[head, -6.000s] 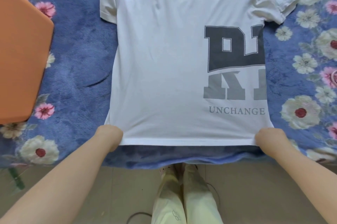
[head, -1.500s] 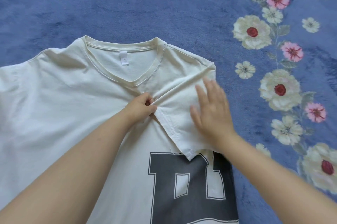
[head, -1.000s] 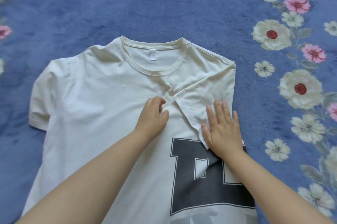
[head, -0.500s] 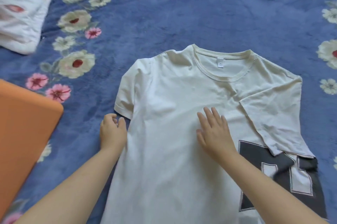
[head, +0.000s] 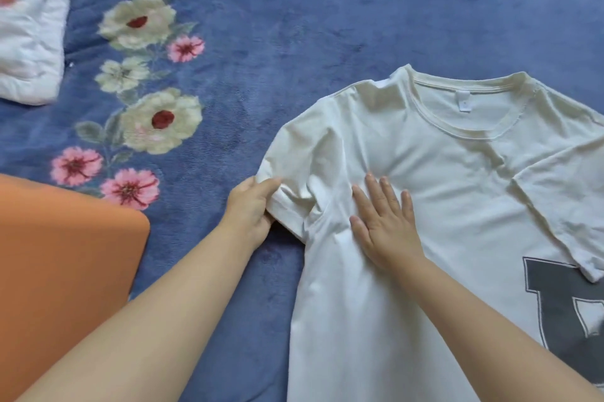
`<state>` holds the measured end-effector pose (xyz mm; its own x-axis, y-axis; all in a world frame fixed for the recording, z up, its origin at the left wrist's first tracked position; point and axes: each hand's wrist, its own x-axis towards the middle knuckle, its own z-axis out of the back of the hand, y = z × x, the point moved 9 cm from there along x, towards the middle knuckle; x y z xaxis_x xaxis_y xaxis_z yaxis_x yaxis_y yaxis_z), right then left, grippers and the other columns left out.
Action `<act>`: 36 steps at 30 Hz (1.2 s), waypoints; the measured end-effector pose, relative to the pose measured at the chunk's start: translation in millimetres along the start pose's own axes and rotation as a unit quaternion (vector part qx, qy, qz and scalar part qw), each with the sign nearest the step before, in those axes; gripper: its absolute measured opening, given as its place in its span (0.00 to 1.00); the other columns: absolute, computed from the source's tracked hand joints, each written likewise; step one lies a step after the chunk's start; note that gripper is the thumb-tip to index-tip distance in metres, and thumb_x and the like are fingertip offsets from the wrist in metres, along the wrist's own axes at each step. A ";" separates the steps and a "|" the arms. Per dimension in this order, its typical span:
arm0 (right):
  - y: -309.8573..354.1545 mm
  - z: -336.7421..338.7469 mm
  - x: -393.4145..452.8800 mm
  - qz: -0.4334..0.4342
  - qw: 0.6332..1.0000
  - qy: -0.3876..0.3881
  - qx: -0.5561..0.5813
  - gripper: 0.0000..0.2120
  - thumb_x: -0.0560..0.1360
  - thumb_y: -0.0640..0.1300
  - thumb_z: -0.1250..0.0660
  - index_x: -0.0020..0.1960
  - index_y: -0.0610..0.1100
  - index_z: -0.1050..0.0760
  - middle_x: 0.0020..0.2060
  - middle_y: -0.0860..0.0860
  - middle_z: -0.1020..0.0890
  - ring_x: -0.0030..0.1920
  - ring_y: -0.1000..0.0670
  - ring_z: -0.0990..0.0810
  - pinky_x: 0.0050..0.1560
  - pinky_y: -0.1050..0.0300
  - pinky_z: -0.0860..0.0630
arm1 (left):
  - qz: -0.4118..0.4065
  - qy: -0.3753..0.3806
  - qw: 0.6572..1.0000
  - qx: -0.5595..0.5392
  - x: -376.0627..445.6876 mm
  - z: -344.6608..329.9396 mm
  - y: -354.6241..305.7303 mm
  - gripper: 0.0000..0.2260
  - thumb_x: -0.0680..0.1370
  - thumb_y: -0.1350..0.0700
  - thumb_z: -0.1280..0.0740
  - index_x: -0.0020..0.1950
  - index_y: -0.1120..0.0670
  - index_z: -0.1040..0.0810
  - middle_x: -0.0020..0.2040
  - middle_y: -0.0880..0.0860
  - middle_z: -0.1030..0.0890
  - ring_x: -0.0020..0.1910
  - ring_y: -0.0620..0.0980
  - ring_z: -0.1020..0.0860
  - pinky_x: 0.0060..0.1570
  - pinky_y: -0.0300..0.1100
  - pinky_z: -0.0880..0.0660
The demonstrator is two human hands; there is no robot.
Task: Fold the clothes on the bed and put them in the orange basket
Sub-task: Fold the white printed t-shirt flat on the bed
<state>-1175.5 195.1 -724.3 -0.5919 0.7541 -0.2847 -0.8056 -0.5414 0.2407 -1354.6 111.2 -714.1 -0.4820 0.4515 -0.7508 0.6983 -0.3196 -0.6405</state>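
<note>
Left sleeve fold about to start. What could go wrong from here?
1. The left hand pinches only the hem of the white T-shirt's left sleeve; it may slip or bunch.
2. Creases beside the flat right hand could get folded in.
3. The already folded right sleeve could shift if the shirt is dragged.

Your left hand (head: 250, 208) has its grip pinched on the sleeve (head: 291, 172) hem; your right hand (head: 382, 221) lies flat, fingers spread, both forearms reaching forward.
</note>
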 end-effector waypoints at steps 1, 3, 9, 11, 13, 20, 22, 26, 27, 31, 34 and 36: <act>-0.4 0.9 1.2 0.001 1.000 -0.008 -0.003 0.31 0.73 0.56 0.54 0.70 0.45 0.33 0.71 0.45 0.35 0.71 0.41 0.37 0.67 0.50 0.57 | -0.027 -0.015 0.999 -0.015 -0.9 5.9 -12.9 0.11 0.73 0.72 0.37 0.37 0.57 0.28 0.29 0.51 0.20 0.29 0.46 0.22 0.36 0.41 0.24; -0.9 -0.4 0.9 -0.010 1.000 0.008 -0.017 0.31 0.73 0.57 0.55 0.71 0.46 0.35 0.72 0.45 0.37 0.72 0.44 0.42 0.68 0.51 0.60 | -0.071 -0.038 0.997 -0.020 -6.3 18.3 -39.9 0.14 0.72 0.74 0.39 0.38 0.55 0.32 0.33 0.52 0.23 0.28 0.46 0.24 0.31 0.38 0.26; -0.4 -2.2 0.2 -0.020 0.999 0.030 -0.033 0.40 0.66 0.61 0.70 0.76 0.51 0.53 0.76 0.51 0.54 0.76 0.49 0.56 0.67 0.52 0.70 | -0.184 -0.177 0.966 0.031 -6.0 73.9 -89.6 0.11 0.75 0.69 0.38 0.48 0.53 0.32 0.33 0.48 0.32 0.26 0.40 0.32 0.24 0.30 0.35; -0.9 -2.9 -2.3 -0.022 0.998 0.043 -0.049 0.41 0.63 0.61 0.74 0.76 0.53 0.58 0.75 0.53 0.59 0.75 0.51 0.61 0.66 0.52 0.72 | -0.091 -0.163 0.981 0.060 0.1 77.2 -57.5 0.04 0.77 0.57 0.35 0.46 0.54 0.30 0.35 0.49 0.28 0.32 0.43 0.29 0.32 0.33 0.31; -2.4 -4.0 -1.8 -0.023 0.997 0.047 -0.059 0.41 0.63 0.61 0.75 0.76 0.53 0.59 0.75 0.53 0.61 0.75 0.51 0.63 0.66 0.52 0.72 | -0.037 -0.087 0.985 0.145 3.8 67.1 -31.2 0.10 0.77 0.49 0.34 0.40 0.54 0.27 0.39 0.50 0.22 0.39 0.47 0.23 0.41 0.37 0.27; -0.2 -6.1 1.0 -0.009 0.996 0.092 -0.014 0.40 0.65 0.62 0.72 0.76 0.53 0.57 0.75 0.54 0.60 0.75 0.52 0.62 0.67 0.55 0.69 | -0.123 -0.007 0.988 0.091 -5.7 30.0 -24.2 0.13 0.78 0.65 0.38 0.60 0.55 0.31 0.52 0.52 0.22 0.53 0.53 0.23 0.52 0.43 0.24; -3.9 3.3 2.8 -0.014 0.986 0.115 0.123 0.29 0.77 0.56 0.60 0.76 0.49 0.49 0.76 0.52 0.51 0.75 0.52 0.55 0.71 0.54 0.61 | -0.227 -0.004 0.957 0.180 -22.9 9.9 -43.1 0.19 0.76 0.61 0.36 0.67 0.54 0.33 0.56 0.50 0.24 0.57 0.49 0.26 0.61 0.42 0.29; -44.3 58.4 7.1 -0.135 0.852 0.035 0.505 0.15 0.80 0.35 0.47 0.64 0.45 0.30 0.58 0.52 0.22 0.52 0.56 0.21 0.59 0.59 0.30 | -0.345 0.207 0.836 0.372 -76.8 -77.1 -44.5 0.20 0.76 0.62 0.36 0.68 0.54 0.31 0.56 0.42 0.25 0.53 0.36 0.28 0.52 0.25 0.33; -59.1 74.8 8.3 -0.162 0.826 0.001 0.540 0.14 0.80 0.35 0.48 0.59 0.46 0.29 0.48 0.55 0.18 0.42 0.59 0.19 0.50 0.63 0.25 | -0.357 0.270 0.766 0.462 -89.6 -97.8 -29.2 0.19 0.77 0.60 0.36 0.68 0.53 0.30 0.54 0.45 0.24 0.50 0.39 0.27 0.50 0.29 0.33; -98.9 126.4 16.4 -0.201 0.794 -0.053 0.572 0.13 0.80 0.37 0.49 0.47 0.48 0.28 0.32 0.55 0.17 0.34 0.56 0.18 0.39 0.64 0.23 | -0.301 0.380 0.613 0.624 -98.6 -115.3 27.3 0.19 0.77 0.48 0.37 0.67 0.50 0.29 0.56 0.49 0.24 0.55 0.44 0.27 0.55 0.36 0.33; -95.0 126.3 23.9 -0.210 0.814 -0.011 0.541 0.11 0.80 0.38 0.46 0.44 0.46 0.28 0.38 0.48 0.21 0.39 0.50 0.21 0.44 0.58 0.26 | -0.404 0.288 0.666 0.557 -90.0 -97.5 15.1 0.21 0.73 0.45 0.44 0.53 0.57 0.20 0.49 0.54 0.20 0.49 0.46 0.26 0.50 0.39 0.30; -79.8 112.6 32.0 -0.201 0.850 0.038 0.485 0.07 0.79 0.40 0.42 0.46 0.46 0.28 0.41 0.48 0.22 0.42 0.49 0.23 0.46 0.56 0.27 | -0.443 0.170 0.699 0.535 -74.8 -68.4 4.0 0.22 0.70 0.45 0.45 0.51 0.58 0.20 0.47 0.54 0.21 0.48 0.46 0.27 0.46 0.39 0.31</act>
<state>-1127.1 304.2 -648.2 -0.3034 0.7600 -0.5748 -0.5639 0.3430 0.7512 -1279.4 133.1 -649.4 -0.1947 0.9807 -0.0178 -0.6770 -0.1475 -0.7211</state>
